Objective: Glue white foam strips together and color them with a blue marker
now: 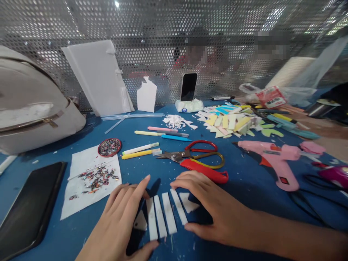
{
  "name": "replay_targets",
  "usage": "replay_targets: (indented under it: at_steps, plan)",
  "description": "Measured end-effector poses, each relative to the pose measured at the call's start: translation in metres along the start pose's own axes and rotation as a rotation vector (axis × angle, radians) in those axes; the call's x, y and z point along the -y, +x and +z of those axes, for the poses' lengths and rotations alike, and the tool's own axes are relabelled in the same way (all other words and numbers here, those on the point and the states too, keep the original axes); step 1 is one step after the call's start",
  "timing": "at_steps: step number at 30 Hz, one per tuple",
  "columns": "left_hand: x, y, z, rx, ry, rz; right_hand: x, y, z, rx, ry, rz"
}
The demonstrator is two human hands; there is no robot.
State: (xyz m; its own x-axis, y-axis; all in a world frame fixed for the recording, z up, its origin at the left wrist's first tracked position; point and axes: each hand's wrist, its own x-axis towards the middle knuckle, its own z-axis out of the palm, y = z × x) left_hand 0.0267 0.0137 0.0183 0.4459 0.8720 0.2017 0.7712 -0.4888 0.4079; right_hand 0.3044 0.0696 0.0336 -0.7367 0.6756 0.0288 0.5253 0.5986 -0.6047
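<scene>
Several white strips, seemingly foam, lie side by side in front of me. My left hand [122, 210] spans the leftmost white strip [152, 219], thumb at its near end and a fingertip at its far end, index finger raised. At the right, my right hand [209, 206] holds another white strip [178, 206] lengthwise between thumb and fingertips. Two more strips, a middle strip [160, 216] and a wider strip [169, 213], lie between the hands. Under my right hand is a pointed white piece [189, 203]; a small white piece [140, 222] sits beneath my left.
Beyond my hands lie a red utility knife [205, 171], scissors [176, 156] and several markers [141, 153]. A pink glue gun [274, 156] rests right, foam scraps [231, 121] behind. Left are a glitter-strewn paper [69, 203], a dark phone [32, 203] and a backpack [32, 101].
</scene>
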Motion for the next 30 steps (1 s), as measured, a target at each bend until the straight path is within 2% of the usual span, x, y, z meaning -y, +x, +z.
replay_targets:
  at_steps: [18,30]
  plan:
    - [-0.0020,0.0002,-0.0005,-0.046,0.029,0.026,-0.0019,-0.0029,0.0030,-0.004,0.021,-0.025]
    - [-0.0033,0.0040,0.0037,-0.007,0.029,0.031,-0.0032,-0.0022,0.0053,-0.017,0.011,-0.089]
